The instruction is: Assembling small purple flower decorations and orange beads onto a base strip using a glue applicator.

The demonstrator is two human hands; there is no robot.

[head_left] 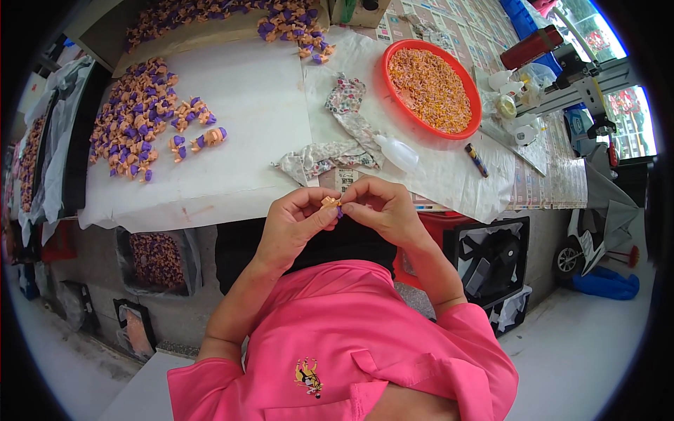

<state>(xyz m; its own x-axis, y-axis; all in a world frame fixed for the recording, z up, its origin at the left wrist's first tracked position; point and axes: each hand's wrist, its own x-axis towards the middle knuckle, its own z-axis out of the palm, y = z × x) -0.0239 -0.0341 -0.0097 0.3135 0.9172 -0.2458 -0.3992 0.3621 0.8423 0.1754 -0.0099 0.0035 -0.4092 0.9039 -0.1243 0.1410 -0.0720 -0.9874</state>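
Orange and purple, a tiny moulded plastic piece (332, 204) sits pinched between the fingertips of both hands, held in the air just off the near edge of the table. The left hand (293, 223) curls around it, thumb and forefinger pressed tight on the orange part. The right hand (382, 209) meets it from the other side, fingertips closed narrowly on the purple end.

Beyond the hands lies a crumpled floral cloth (337, 137), soft and wrinkled, with a small translucent squeeze bottle (397, 152) resting beside it. Further right stands a round, shallow red plastic basin (393, 90) filled with small orange bits. To the left, a wide scatter of finished orange-and-purple pieces (133, 119) covers white paper (239, 105), smooth and slightly stained.

The table (484, 56) is lined with paper and printed sheets. Under it sit dark trays and a black box fan (491, 263). The floor (583, 351) is pale, bare concrete. The person wears a bright pink collared shirt (365, 337).
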